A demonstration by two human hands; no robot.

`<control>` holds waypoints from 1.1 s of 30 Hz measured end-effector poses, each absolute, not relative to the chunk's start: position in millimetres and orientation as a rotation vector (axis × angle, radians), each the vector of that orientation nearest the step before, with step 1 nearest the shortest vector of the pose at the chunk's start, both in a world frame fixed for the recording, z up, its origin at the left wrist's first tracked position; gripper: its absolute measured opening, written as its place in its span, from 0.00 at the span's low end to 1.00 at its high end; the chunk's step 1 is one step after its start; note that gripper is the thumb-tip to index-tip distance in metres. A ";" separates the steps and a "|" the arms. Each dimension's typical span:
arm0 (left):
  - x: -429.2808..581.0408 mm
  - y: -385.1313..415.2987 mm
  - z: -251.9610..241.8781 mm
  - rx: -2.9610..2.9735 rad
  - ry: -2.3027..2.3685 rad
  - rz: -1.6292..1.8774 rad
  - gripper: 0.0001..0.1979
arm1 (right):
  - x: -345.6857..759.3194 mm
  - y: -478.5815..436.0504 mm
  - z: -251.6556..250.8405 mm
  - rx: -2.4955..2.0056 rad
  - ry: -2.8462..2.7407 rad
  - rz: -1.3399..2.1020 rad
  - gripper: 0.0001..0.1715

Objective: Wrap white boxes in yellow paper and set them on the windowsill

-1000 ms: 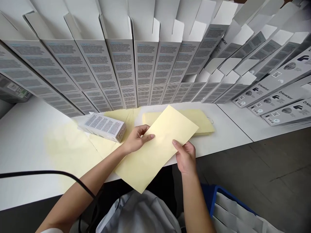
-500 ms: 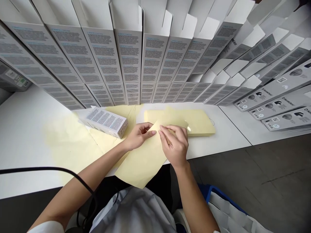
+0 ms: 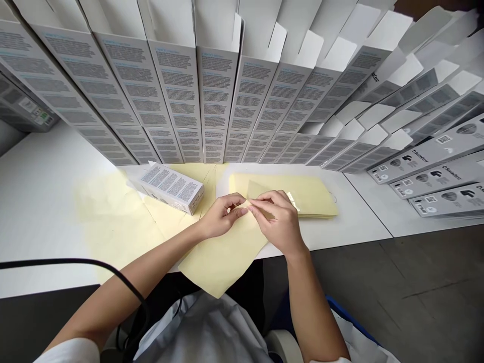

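Both hands meet at the upper end of a yellow paper sheet [image 3: 227, 259], which hangs down over the table's front edge. My left hand [image 3: 221, 217] pinches the paper between thumb and fingers. My right hand [image 3: 278, 217] pinches it too, fingertips almost touching the left ones. Behind the right hand lies a stack of yellow sheets [image 3: 313, 194], with a small shiny clear piece [image 3: 293, 201] near the knuckles. Left of the hands, a small printed box [image 3: 170, 186] rests on its side on more yellow paper [image 3: 117, 217].
Tall open-topped printed cartons [image 3: 215, 91] form a wall along the back. More cartons [image 3: 446, 176] lie stacked at the right. A black cable [image 3: 75, 261] crosses the left forearm. A blue-rimmed container [image 3: 351, 317] with white contents stands below right.
The fingertips of both hands have come closer together, and the sheet's upper end is now folded or covered by them. The whole view has shifted slightly.
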State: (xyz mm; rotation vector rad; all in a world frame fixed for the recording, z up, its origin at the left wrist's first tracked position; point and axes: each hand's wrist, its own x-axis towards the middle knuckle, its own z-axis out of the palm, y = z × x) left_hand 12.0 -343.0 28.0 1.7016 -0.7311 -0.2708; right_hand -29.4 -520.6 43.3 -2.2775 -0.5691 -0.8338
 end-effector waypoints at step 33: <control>8.7 -342.8 29.3 1.742 -0.812 -0.195 0.09 | -16.9 -529.3 49.6 -2.002 -0.246 -0.294 0.08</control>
